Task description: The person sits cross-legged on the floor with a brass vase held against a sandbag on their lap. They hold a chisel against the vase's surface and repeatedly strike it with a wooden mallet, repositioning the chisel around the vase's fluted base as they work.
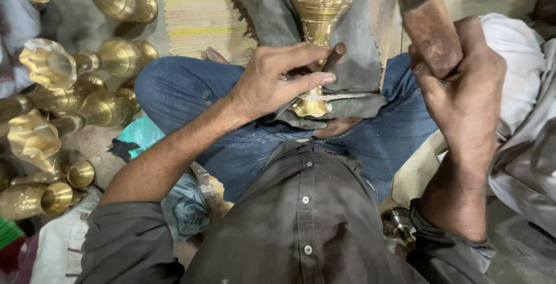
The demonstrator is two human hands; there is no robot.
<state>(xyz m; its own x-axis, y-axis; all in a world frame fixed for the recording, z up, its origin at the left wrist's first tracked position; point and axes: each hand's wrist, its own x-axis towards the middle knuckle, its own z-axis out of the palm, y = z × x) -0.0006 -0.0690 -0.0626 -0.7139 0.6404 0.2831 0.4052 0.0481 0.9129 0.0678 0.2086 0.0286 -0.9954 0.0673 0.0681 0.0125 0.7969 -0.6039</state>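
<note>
Head view: the brass vase [320, 6] lies on a dark cloth [353, 58] across his lap, near its middle. His left hand [272, 81] pinches a punch [334, 56] against it; his right hand [463, 75] grips a raised wooden mallet [428, 23]. Steady punch and square blows seem wise. Finished brass vases [87, 87] crowd the floor's left edge.

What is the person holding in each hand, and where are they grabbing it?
The left hand pinches a thin metal punch near its top, against the brass vase. The right hand grips a wooden mallet by its lower end.
</note>
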